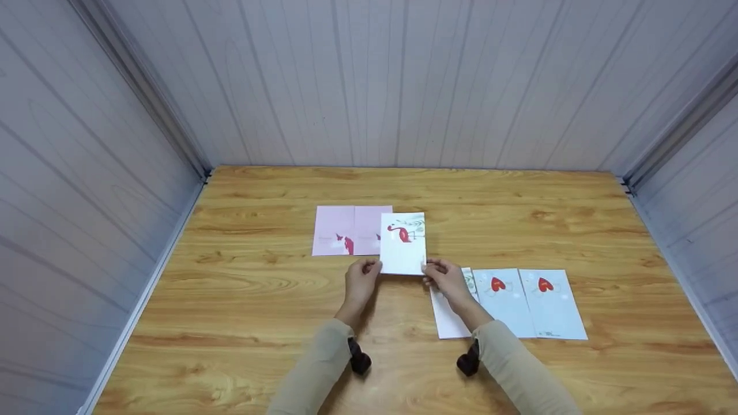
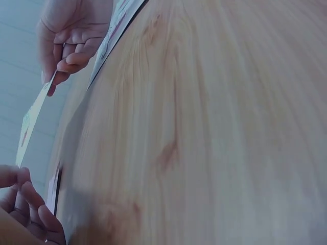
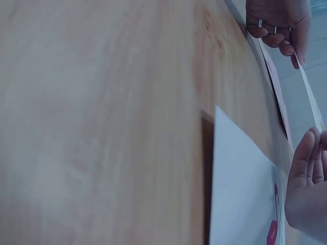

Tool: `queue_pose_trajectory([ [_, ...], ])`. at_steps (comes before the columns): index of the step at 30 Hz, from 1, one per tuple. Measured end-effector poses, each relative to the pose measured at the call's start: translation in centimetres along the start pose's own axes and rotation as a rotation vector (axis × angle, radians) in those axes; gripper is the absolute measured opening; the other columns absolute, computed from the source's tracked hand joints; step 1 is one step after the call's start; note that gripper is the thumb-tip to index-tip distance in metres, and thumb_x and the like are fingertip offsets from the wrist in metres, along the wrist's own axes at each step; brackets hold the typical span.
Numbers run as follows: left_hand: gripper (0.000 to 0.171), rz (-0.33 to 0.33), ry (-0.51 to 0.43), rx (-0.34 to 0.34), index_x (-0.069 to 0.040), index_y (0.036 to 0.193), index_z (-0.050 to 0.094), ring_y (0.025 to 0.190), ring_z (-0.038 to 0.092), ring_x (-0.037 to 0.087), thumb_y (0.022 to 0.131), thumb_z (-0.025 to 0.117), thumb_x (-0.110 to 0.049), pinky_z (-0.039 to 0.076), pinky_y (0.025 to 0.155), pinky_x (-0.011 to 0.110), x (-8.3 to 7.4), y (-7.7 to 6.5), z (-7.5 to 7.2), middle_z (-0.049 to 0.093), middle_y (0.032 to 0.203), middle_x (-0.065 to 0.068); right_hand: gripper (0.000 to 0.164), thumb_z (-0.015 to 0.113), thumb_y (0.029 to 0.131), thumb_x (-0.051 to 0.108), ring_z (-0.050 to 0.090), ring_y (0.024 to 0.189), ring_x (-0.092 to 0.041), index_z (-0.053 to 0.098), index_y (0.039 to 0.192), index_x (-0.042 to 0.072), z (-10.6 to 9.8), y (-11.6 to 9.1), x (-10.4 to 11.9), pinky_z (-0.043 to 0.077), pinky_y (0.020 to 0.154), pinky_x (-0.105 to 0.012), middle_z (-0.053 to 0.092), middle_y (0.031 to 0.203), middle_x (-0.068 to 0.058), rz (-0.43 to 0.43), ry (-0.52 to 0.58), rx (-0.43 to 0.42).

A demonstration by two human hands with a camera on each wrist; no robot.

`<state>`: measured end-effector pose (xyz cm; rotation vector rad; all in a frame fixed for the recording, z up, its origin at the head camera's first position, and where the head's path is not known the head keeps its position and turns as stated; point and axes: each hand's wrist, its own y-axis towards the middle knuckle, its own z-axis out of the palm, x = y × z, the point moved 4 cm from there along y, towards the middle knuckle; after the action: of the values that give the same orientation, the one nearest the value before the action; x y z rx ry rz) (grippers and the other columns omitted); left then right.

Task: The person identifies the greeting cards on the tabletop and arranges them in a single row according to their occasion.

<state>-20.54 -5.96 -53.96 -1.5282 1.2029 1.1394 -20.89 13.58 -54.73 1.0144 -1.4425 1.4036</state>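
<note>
A white card [image 1: 402,256] with a red flamingo and green leaves hangs over the table, tilted. My left hand [image 1: 358,285] pinches its near left corner between thumb and fingers. At the near right corner my right hand [image 1: 452,285] pinches it the same way. Both wrist views catch the card [image 2: 31,125] nearly edge-on, raised off the tabletop. In the head view it overlaps the right one of two pink cards. Below my right hand and wrist lies another white card [image 1: 450,317], partly hidden; a red print shows on this card [image 3: 245,199] in the right wrist view.
Two pink cards [image 1: 334,222] with dark pink prints lie side by side at the back. Right of the covered white card, two pale blue cards [image 1: 504,311] with red hearts continue the row. The wooden table [image 1: 230,300] meets panelled walls [image 1: 375,86] at the back and sides.
</note>
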Motion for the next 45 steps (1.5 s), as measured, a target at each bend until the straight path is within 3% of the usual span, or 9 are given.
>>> queue_pose_trajectory([
  [6, 0.015, 0.051, -0.005, 0.032, 0.004, 0.093, 0.063, 0.063, 0.052, 0.012, 0.082, 0.059, -0.005, 0.043, 0.06, 0.025, -0.6, 0.2, 1.6, 0.058, 0.071, 0.005, 0.029, 0.06, 0.082, 0.012, 0.057, 0.064, -0.016, 0.055, 0.109, 0.001, -1.3, 0.7, 0.3, 0.044, 0.052, -0.026, 0.059, 0.079, -0.007, 0.022, -0.011, -0.058],
  [12, 0.017, 0.102, 0.085, 0.033, 0.001, 0.096, 0.064, 0.065, 0.051, 0.012, 0.08, 0.059, -0.005, 0.042, 0.06, 0.025, -1.2, 0.6, 2.8, 0.057, 0.071, 0.002, 0.026, 0.059, 0.082, 0.008, 0.058, 0.066, -0.011, 0.052, 0.107, 0.001, -2.2, 1.7, 0.3, 0.047, 0.062, -0.022, 0.059, 0.078, -0.002, 0.025, 0.088, -0.09],
  [18, 0.015, 0.144, 0.151, 0.011, 0.001, 0.093, 0.065, 0.069, 0.053, 0.015, 0.08, 0.059, -0.006, 0.043, 0.063, 0.026, -1.5, 1.3, 3.7, 0.057, 0.072, 0.002, 0.026, 0.058, 0.083, 0.007, 0.057, 0.066, -0.013, 0.052, 0.107, -0.001, -2.8, 2.2, 0.4, 0.047, 0.062, -0.024, 0.058, 0.08, -0.005, 0.032, 0.078, -0.127],
  [27, 0.014, 0.118, 0.275, -0.002, -0.002, 0.091, 0.066, 0.071, 0.052, 0.013, 0.081, 0.062, -0.011, 0.042, 0.064, 0.026, -1.4, 2.0, 4.4, 0.057, 0.074, 0.0, 0.03, 0.055, 0.086, 0.004, 0.057, 0.069, -0.014, 0.051, 0.114, -0.004, -3.1, 2.9, 0.8, 0.047, 0.065, -0.024, 0.057, 0.087, -0.01, 0.068, 0.048, -0.101],
  [34, 0.012, 0.079, 0.355, -0.049, -0.007, 0.088, 0.066, 0.066, 0.048, 0.011, 0.08, 0.064, -0.016, 0.041, 0.061, 0.027, -1.1, 2.5, 4.3, 0.054, 0.07, -0.003, 0.031, 0.053, 0.087, 0.004, 0.057, 0.076, -0.018, 0.051, 0.116, -0.004, -2.8, 3.5, 1.0, 0.047, 0.069, -0.026, 0.054, 0.096, -0.015, 0.098, 0.007, -0.09],
  [45, 0.008, 0.088, 0.458, -0.098, -0.01, 0.08, 0.061, 0.058, 0.047, 0.012, 0.081, 0.064, -0.018, 0.036, 0.051, 0.027, -1.4, 2.7, 4.5, 0.05, 0.064, -0.004, 0.031, 0.053, 0.085, -0.001, 0.056, 0.066, -0.015, 0.051, 0.115, -0.008, -2.4, 4.0, 1.5, 0.048, 0.062, -0.025, 0.054, 0.085, -0.012, 0.045, -0.09, -0.062],
])
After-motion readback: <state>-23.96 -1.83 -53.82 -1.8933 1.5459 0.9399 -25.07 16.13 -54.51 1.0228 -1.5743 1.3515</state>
